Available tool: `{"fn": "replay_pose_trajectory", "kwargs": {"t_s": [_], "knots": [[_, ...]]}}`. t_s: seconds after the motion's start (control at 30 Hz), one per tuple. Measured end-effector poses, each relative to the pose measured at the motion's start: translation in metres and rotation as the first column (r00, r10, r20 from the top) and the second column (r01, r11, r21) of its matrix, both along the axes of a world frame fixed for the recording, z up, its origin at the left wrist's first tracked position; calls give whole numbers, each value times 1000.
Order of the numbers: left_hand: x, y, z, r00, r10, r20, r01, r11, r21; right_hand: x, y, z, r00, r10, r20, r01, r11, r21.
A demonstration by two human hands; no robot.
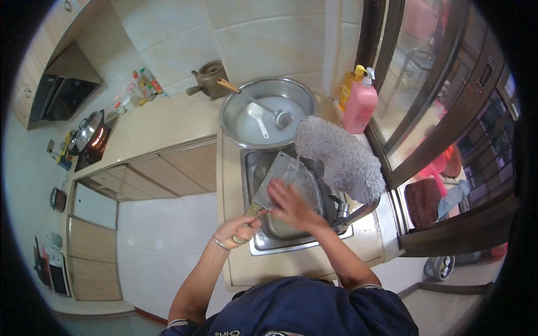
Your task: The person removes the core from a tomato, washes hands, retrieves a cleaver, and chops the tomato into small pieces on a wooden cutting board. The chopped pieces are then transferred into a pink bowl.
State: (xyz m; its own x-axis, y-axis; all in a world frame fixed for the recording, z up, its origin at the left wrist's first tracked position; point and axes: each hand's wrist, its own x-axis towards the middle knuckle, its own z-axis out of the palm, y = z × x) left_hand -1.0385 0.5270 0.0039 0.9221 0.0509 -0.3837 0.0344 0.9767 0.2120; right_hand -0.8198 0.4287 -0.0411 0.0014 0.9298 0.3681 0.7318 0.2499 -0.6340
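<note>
My left hand is wrapped around the handle of a cleaver, a bracelet on its wrist. The broad metal blade slants up over the stainless steel sink. Against the face of the blade, near its handle end, lies my right hand, blurred and with nothing gripped in it. A thin stream of water falls by the blade's far end. Beside the right forearm stands the faucet; a shaggy grey cover hides most of its spout.
Behind the sink, a large steel basin holds cloudy water, a white spoon and a wooden-handled ladle. A pink pump bottle and a yellow one stand by the window frame. A brown teapot sits at the wall.
</note>
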Motion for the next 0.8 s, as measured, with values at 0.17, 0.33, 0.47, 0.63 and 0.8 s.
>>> {"fn": "replay_pose_trajectory", "kwargs": {"t_s": [0.17,0.33,0.47,0.63,0.8], "knots": [[0,0,-4,994,88,-62,-89,996,-16,-12,-38,12,961,93,-262,-135,980,-146],[-10,-16,17,972,43,-230,51,920,388,32,-41,14,829,-540,143,558,784,-272],[-20,-38,36,933,53,-357,202,743,638,43,-40,-1,773,-582,252,633,685,-361],[-38,-70,45,876,123,-466,339,530,777,42,-48,-26,790,-525,317,609,735,-300],[-61,-90,42,835,245,-493,483,106,869,19,-76,-20,747,-522,413,554,831,48]]}}
